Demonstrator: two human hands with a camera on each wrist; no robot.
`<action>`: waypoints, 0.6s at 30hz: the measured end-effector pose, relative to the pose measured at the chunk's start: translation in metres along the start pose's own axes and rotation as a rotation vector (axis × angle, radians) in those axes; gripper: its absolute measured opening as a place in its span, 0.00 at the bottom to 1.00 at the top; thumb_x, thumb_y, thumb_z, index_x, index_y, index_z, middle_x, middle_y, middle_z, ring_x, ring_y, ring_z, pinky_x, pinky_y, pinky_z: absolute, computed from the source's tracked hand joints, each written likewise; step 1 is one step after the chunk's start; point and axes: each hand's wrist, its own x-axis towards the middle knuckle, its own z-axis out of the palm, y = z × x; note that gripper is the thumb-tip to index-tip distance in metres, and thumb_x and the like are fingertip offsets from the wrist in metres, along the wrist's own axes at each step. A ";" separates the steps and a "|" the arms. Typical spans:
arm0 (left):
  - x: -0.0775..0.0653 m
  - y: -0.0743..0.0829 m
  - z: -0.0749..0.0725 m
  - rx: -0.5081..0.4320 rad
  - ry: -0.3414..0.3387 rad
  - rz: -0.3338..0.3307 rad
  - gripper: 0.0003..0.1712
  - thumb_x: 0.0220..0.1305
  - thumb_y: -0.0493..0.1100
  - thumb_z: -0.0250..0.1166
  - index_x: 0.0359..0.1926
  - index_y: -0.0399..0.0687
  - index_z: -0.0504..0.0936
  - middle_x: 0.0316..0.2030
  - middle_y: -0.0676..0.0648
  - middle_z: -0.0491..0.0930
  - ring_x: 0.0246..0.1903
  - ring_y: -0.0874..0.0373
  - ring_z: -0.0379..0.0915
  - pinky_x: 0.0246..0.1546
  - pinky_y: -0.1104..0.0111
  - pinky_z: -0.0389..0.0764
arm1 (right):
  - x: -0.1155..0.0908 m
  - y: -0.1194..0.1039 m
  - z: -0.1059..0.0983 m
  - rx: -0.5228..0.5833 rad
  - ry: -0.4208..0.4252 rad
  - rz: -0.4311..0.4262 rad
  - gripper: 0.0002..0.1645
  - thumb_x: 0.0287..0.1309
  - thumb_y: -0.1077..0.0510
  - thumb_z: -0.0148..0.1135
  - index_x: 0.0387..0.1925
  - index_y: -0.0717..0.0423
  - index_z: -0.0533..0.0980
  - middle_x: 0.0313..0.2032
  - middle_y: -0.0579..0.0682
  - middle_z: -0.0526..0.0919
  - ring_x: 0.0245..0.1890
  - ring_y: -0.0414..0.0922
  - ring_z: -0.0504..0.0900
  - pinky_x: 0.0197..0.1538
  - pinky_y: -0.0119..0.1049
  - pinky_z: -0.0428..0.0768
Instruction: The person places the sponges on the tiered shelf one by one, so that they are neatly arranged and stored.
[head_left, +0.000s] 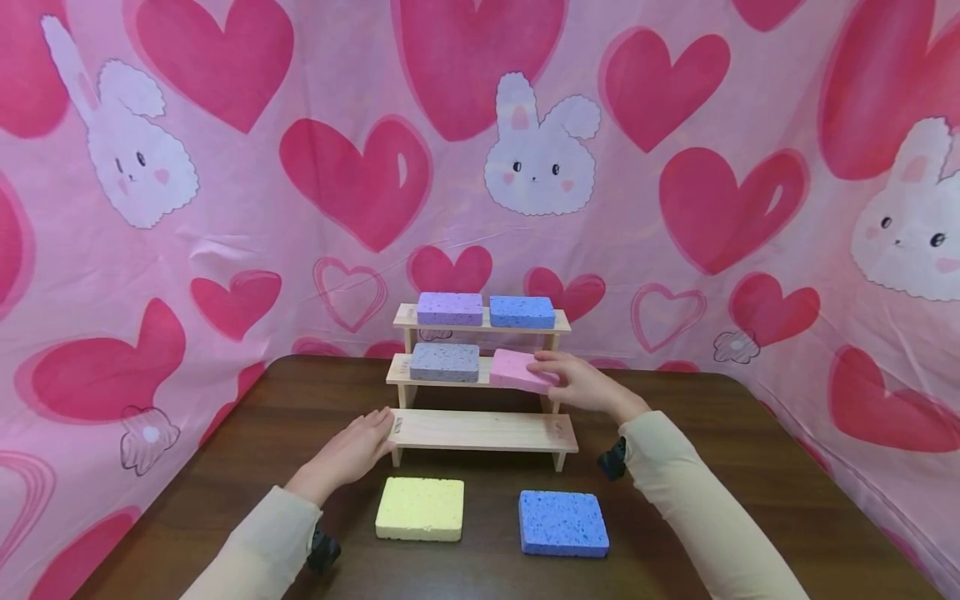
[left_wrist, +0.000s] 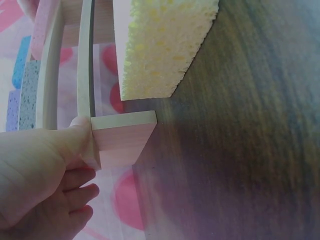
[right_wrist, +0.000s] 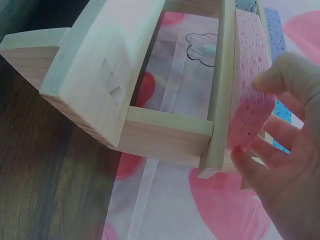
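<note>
My right hand holds the pink sponge by its right end, on the right half of the middle tier of a three-tier wooden shelf. In the right wrist view, thumb and fingers lie around that end of the pink sponge. At the bottom tier's left end, my left hand grips the board. The left wrist view has its thumb against the board's edge and the other fingers curled beyond it. A grey sponge sits left of the pink one. Purple and blue sponges rest on the top tier.
On the dark wooden table, a yellow sponge and another blue sponge lie in front of the shelf. Behind the table hangs a pink cloth with hearts and rabbits.
</note>
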 end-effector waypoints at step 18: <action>0.000 0.001 0.000 0.003 0.007 0.002 0.29 0.63 0.41 0.60 0.58 0.24 0.66 0.60 0.29 0.63 0.60 0.35 0.57 0.60 0.48 0.57 | 0.011 0.005 0.003 -0.068 0.084 -0.048 0.25 0.55 0.68 0.59 0.57 0.59 0.73 0.60 0.59 0.68 0.59 0.56 0.65 0.53 0.46 0.73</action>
